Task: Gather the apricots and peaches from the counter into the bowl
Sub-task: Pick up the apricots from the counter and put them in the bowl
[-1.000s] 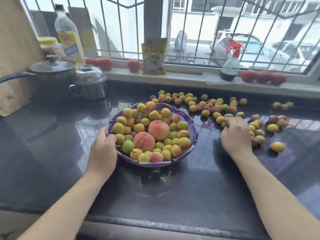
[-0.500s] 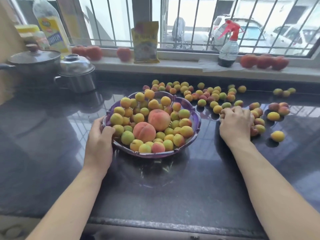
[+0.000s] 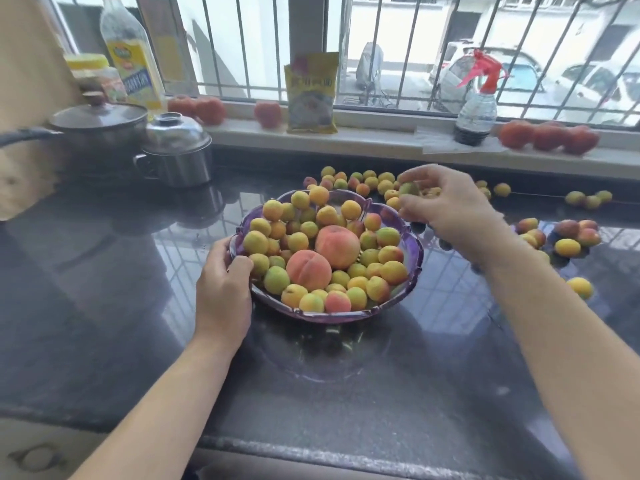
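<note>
My right hand [image 3: 446,206] pinches what looks like a greenish apricot [image 3: 408,188] above the bowl's [image 3: 414,252] far right rim; my left hand [image 3: 223,289] grips its near left rim. Loose apricots [image 3: 568,247] lie on the surface [image 3: 104,289] far and right.

Strong daylight is pouring in through the barred window [image 3: 381,46], washing the street outside nearly to white and leaving the dark bench [image 3: 104,271] mirroring the bars as pale streaks of glare. The wide lens is bending the bench edge and the window frame into curves toward the borders. The right hand [image 3: 446,206] is smearing slightly with motion, and the whole picture is looking soft and compressed, most so at the corners.
</note>
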`<state>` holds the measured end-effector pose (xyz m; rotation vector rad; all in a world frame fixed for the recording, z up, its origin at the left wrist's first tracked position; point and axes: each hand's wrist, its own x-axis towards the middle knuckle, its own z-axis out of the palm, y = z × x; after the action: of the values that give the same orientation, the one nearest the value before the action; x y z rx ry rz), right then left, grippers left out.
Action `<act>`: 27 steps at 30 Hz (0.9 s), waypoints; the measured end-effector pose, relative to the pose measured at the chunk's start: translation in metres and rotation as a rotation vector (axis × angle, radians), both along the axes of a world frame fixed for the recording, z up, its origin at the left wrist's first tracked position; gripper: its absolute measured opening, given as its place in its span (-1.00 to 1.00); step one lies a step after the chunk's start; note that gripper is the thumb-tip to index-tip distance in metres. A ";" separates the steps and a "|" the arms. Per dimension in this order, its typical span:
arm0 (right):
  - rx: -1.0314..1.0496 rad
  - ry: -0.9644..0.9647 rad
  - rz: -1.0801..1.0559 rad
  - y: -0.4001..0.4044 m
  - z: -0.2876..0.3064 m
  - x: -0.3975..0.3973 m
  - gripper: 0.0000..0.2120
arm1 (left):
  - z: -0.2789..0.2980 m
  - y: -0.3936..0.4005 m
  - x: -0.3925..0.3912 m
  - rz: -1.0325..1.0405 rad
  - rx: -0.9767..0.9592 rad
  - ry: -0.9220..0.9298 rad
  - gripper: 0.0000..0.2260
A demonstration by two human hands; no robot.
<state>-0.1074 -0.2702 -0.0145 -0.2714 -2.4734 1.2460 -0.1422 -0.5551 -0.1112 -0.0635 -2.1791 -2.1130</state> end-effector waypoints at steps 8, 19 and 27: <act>0.666 -0.035 0.134 -0.049 -0.020 -0.054 -0.81 | 0.000 -0.002 0.001 0.028 -0.045 0.018 -0.69; 0.514 0.207 -0.077 -0.019 -0.032 -0.019 -0.85 | 0.002 -0.003 0.002 0.022 -0.080 0.017 -0.61; 0.635 -0.182 -0.811 0.063 -0.084 0.064 -0.73 | -0.001 -0.001 0.000 0.029 -0.063 0.011 -0.63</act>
<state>-0.0439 -0.2068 -0.0990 -1.0897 -2.3334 0.1047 -0.1421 -0.5560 -0.1121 -0.0484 -2.2264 -2.0243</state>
